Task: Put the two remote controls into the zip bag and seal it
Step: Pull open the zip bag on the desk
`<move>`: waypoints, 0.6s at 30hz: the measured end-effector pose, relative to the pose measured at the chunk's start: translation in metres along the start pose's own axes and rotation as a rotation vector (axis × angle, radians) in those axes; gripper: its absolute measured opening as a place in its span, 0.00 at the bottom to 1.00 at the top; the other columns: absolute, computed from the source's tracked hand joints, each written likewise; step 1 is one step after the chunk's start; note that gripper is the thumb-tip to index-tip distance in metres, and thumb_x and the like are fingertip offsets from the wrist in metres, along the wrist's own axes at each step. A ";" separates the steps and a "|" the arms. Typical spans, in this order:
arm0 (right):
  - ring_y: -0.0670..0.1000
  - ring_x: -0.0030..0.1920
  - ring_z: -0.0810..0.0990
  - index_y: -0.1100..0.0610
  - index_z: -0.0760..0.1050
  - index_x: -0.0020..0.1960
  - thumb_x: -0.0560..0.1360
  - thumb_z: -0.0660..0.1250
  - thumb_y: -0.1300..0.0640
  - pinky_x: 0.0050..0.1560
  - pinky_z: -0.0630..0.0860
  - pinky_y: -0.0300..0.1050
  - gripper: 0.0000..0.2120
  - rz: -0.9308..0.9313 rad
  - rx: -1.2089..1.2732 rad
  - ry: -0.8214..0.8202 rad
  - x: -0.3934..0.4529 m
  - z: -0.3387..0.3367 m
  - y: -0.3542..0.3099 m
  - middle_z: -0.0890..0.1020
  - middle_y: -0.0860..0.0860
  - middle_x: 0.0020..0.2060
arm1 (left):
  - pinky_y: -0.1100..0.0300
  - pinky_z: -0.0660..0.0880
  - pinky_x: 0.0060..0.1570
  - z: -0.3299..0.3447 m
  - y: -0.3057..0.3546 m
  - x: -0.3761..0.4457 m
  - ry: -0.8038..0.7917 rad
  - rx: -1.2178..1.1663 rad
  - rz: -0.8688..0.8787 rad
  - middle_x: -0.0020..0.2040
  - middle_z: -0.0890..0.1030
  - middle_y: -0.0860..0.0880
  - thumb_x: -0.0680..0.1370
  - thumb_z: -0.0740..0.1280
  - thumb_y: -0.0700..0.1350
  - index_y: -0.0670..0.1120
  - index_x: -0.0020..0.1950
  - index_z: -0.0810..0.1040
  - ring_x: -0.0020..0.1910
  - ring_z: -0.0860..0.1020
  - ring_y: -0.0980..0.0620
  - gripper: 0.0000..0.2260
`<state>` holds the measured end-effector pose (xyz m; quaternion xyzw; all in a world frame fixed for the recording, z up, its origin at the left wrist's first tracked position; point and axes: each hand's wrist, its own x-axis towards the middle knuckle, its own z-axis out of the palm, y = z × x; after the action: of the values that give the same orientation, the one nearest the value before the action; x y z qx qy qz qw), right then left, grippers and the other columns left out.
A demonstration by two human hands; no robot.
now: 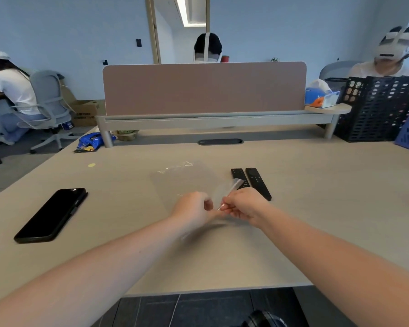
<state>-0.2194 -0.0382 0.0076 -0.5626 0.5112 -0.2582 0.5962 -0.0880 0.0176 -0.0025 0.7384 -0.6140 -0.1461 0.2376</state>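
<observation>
Both hands, left hand point(194, 208) and right hand point(242, 206), pinch the clear zip bag point(184, 180) mouth on the desk point(316, 208). Two remote controls point(250, 181) lie just right of the bag. Pulling the lips wide apart would ease loading.

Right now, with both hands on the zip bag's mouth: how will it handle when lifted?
The zip bag is probably floppy: thin clear film, wrinkled, bending up where the right hand and left hand pinch it. Likely very light, so it may slide on the smooth table. The glossy film may be slippery to grip.
</observation>
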 end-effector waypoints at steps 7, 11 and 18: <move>0.45 0.27 0.73 0.58 0.74 0.32 0.72 0.70 0.62 0.29 0.70 0.33 0.11 -0.203 -0.037 0.036 0.002 -0.004 0.004 0.78 0.52 0.27 | 0.56 0.75 0.46 -0.001 0.007 0.008 0.011 -0.275 0.002 0.42 0.84 0.46 0.67 0.74 0.52 0.44 0.43 0.82 0.41 0.79 0.50 0.13; 0.46 0.30 0.73 0.56 0.75 0.32 0.71 0.72 0.59 0.34 0.69 0.36 0.10 -0.271 -0.018 -0.038 0.003 -0.008 0.007 0.77 0.51 0.28 | 0.54 0.78 0.47 -0.004 0.008 0.007 -0.096 -0.516 -0.052 0.35 0.80 0.45 0.70 0.72 0.44 0.45 0.35 0.81 0.35 0.76 0.51 0.05; 0.45 0.31 0.72 0.55 0.74 0.34 0.72 0.71 0.55 0.39 0.69 0.36 0.10 -0.313 -0.087 -0.120 0.001 -0.016 0.009 0.76 0.50 0.28 | 0.67 0.77 0.36 -0.009 0.003 0.005 -0.204 -0.595 -0.039 0.36 0.78 0.44 0.75 0.67 0.41 0.42 0.38 0.78 0.35 0.76 0.52 0.07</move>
<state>-0.2357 -0.0430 0.0012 -0.6750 0.3916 -0.2915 0.5532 -0.0846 0.0142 0.0071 0.6298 -0.5504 -0.3971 0.3777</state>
